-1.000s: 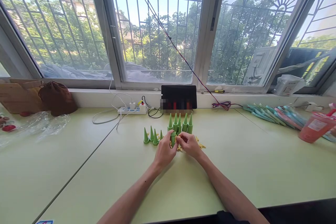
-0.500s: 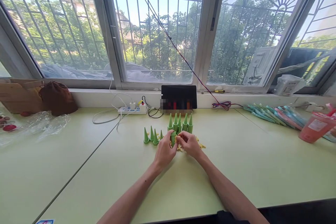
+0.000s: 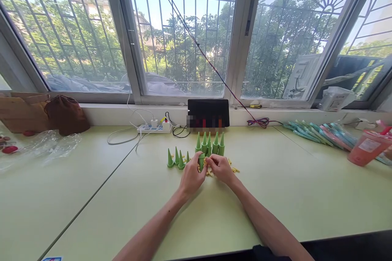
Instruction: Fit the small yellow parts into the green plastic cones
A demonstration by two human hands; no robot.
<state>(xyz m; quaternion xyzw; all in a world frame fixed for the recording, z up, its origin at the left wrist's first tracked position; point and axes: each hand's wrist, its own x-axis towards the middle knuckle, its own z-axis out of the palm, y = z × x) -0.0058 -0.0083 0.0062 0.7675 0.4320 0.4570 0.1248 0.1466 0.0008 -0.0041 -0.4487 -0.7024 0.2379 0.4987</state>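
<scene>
My left hand [image 3: 191,175] and my right hand [image 3: 221,168] meet at the middle of the pale green table [image 3: 122,212]. The left hand's fingers pinch a small green cone piece [image 3: 201,160]. The right hand's fingers pinch a small yellow piece [image 3: 207,162] held against that cone. Small yellow pieces [image 3: 234,169] lie scattered under and beside the hands. A tight group of upright green cones [image 3: 210,144] stands just behind the hands. Several more green cones [image 3: 175,158] stand to the left of the left hand.
A black device [image 3: 208,113] leans on the window sill behind the cones. A white power strip [image 3: 154,127] with cables lies left of it. Far left are a brown pouch [image 3: 66,115] and clear plastic bags [image 3: 49,144]. Far right lie teal packets [image 3: 315,133] and a pink cup [image 3: 369,147].
Almost nothing differs; both hands stay pinched together at the same spot, with only slight finger shifts around the cone piece.
</scene>
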